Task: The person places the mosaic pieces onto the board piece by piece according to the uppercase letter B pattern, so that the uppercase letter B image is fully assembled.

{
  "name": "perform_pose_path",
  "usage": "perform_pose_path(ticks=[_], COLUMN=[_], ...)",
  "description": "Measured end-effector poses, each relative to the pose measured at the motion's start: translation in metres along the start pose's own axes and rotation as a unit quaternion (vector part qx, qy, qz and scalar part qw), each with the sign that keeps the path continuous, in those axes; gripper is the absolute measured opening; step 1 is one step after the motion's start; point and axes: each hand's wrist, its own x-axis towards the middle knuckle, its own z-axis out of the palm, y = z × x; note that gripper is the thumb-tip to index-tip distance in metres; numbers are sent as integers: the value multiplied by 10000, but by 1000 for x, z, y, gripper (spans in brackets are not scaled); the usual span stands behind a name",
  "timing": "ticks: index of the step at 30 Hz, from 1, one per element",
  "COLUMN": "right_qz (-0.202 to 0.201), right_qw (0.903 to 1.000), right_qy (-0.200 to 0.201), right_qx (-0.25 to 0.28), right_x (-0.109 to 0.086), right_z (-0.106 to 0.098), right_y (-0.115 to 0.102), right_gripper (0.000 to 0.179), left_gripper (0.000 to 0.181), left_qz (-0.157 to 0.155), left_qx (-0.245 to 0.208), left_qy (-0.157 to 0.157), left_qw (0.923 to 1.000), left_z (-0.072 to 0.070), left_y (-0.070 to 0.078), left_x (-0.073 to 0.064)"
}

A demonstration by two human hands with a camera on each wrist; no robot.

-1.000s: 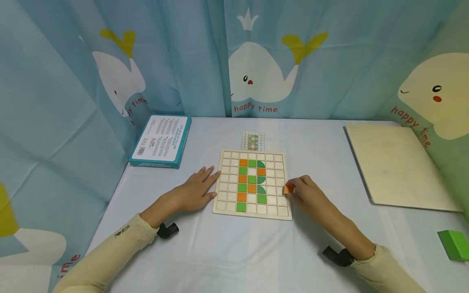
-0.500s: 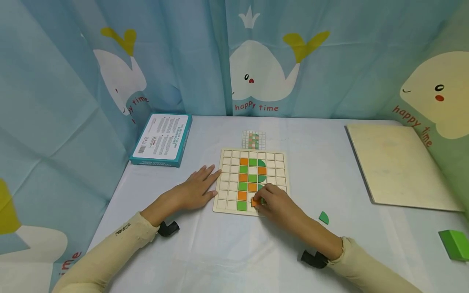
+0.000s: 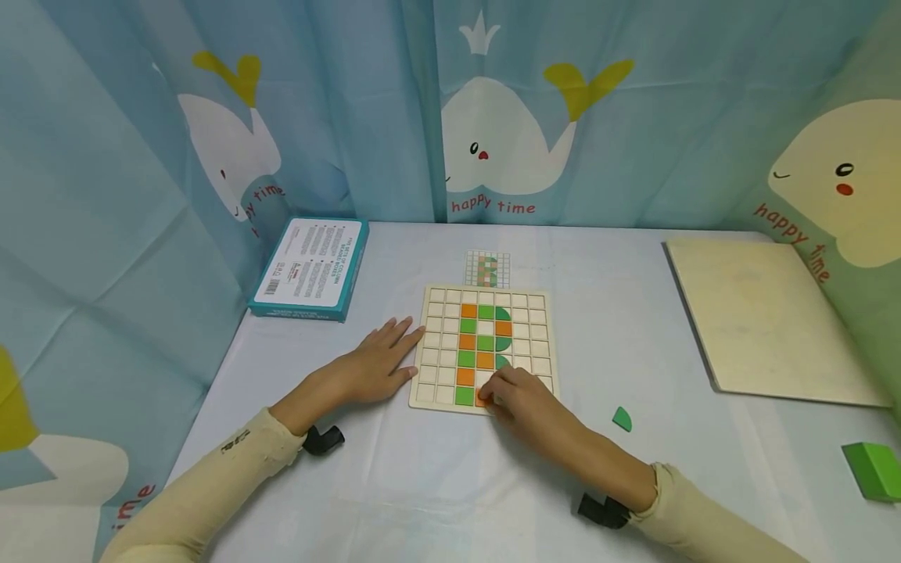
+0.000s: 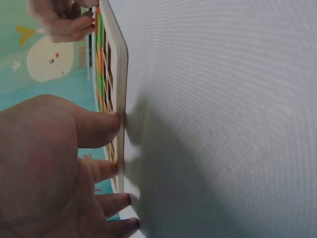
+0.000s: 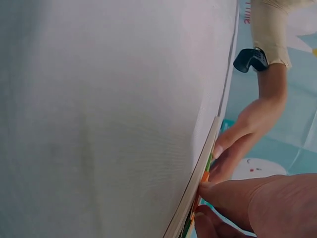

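Note:
A square wooden grid board (image 3: 429, 397) lies on the table, with orange, green and dark green rounded tiles in its middle columns. My right hand (image 3: 524, 400) bends over its front rows and pinches an orange square tile (image 3: 482, 399) at the bottom row, beside a green square tile (image 3: 464, 396). The fingers partly cover that tile and the cells to its right. My left hand (image 3: 376, 366) lies with spread, straight fingers at the board's left side. In the left wrist view, the thumb (image 4: 101, 129) touches the board's edge (image 4: 120, 74).
Behind the board lies a printed pattern card (image 3: 487, 270). A blue and white box (image 3: 310, 270) stands at back left. To the right are a loose green quarter-round tile (image 3: 622, 418), a big pale board (image 3: 767, 320) and a green block (image 3: 873, 471).
My right hand has carried the orange tile from the board's right edge leftward to the bottom row. The loose green quarter-round tile has come into view. My left hand stays put.

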Motion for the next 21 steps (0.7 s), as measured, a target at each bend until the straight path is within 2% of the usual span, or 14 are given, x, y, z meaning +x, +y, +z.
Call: perform_pose_path(ticks=[7,11,16,21], right_qz=[-11,275,906,1357], right_qw=[9998,9986,9907,9836], right_qy=[-185,-426,-1014,-1171], right_qx=[67,129,97,181], right_x=[-5,-13,-38,-74], right_z=[-7,-27,-70,-94], right_y=[6,18,39,65], right_gripper=[22,21,25,44], left_gripper=[72,72,72,72], left_qz=[57,47,78,68], left_qx=[-30,-4,-5,-29], left_qy=[44,43,65,84], left_qw=[10000,10000,9999,9999], left_z=[0,1,2,2], left_y=[1,0,0,0], left_x=[0,1,1,2])
